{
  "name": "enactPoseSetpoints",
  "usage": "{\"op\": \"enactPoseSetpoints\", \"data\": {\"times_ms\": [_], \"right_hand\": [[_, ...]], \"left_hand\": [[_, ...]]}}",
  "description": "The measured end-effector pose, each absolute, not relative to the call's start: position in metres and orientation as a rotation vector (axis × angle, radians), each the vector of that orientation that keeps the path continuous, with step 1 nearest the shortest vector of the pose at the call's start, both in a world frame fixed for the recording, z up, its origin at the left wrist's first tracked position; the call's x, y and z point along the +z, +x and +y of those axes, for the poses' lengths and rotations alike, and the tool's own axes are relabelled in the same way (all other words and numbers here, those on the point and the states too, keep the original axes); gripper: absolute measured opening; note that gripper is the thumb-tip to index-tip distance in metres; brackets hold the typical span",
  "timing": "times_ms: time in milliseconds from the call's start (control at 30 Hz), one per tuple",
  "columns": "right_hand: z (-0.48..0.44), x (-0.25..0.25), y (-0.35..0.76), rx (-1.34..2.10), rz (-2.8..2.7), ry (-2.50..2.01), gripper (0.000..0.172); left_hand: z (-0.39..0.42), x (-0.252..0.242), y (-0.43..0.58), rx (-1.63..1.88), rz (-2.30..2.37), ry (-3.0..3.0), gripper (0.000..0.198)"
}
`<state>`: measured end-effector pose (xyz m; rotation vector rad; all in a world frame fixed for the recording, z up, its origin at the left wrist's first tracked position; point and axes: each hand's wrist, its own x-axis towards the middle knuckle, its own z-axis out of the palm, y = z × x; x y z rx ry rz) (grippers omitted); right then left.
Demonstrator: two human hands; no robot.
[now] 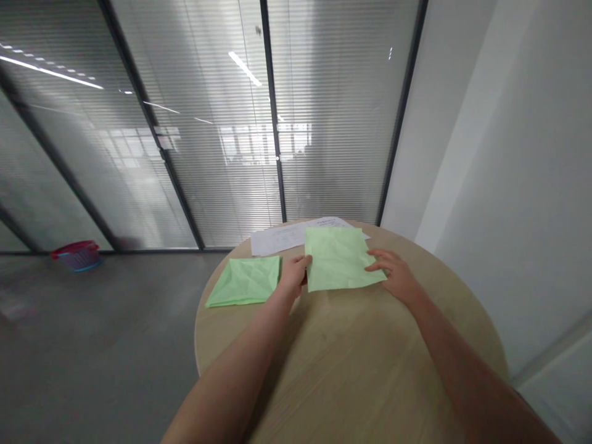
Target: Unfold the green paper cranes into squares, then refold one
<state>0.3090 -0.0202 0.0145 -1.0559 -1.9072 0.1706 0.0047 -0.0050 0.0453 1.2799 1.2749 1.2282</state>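
The green sheet (340,258) spans between the left hand (295,272), fingers pinching its left edge, and the right hand (394,271), fingers spread over its right edge, grip unclear.

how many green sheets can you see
2: the first green sheet is in the left hand, the right hand at its other edge; the second green sheet lies on the table, left. Others could be hidden underneath.

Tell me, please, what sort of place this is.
It looks like an office or meeting room, though I cannot be certain: there are glass partitions with blinds, a round wood-toned table in front of them, and printed papers on it.
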Motion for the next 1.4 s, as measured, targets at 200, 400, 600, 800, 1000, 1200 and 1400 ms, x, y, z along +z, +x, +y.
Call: {"op": "enactPoseSetpoints", "data": {"times_ms": [200,400,600,800,1000,1200,1400], "right_hand": [[-0.022,0.011,0.324,0.48,-2.022,-1.156,0.021],[-0.017,0.001,0.345,0.572,-1.975,-1.494,0.022],[-0.013,-0.009,0.28,0.187,-1.911,-1.471,0.032],[-0.02,-0.049,0.24,0.109,-2.134,-1.679,0.057],[-0.018,-0.067,0.247,0.024,-2.136,-1.851,0.064],[-0.031,-0.057,0.251,-0.004,-2.148,-2.13,0.07],[-0.064,-0.047,0.247,-0.119,-2.084,-2.222,0.067]], "left_hand": [[0.002,0.028,0.006,1.019,1.431,1.446,0.025],[-0.011,0.021,0.005,0.875,1.656,1.807,0.053],[-0.027,0.032,0.032,0.801,1.572,2.679,0.036],[-0.03,-0.01,0.041,0.466,1.459,2.733,0.045],[-0.034,-0.024,0.036,0.385,1.582,2.622,0.066],[-0.053,-0.017,0.029,0.312,1.809,2.53,0.076],[-0.075,-0.004,0.029,0.454,1.976,2.383,0.071]]}}
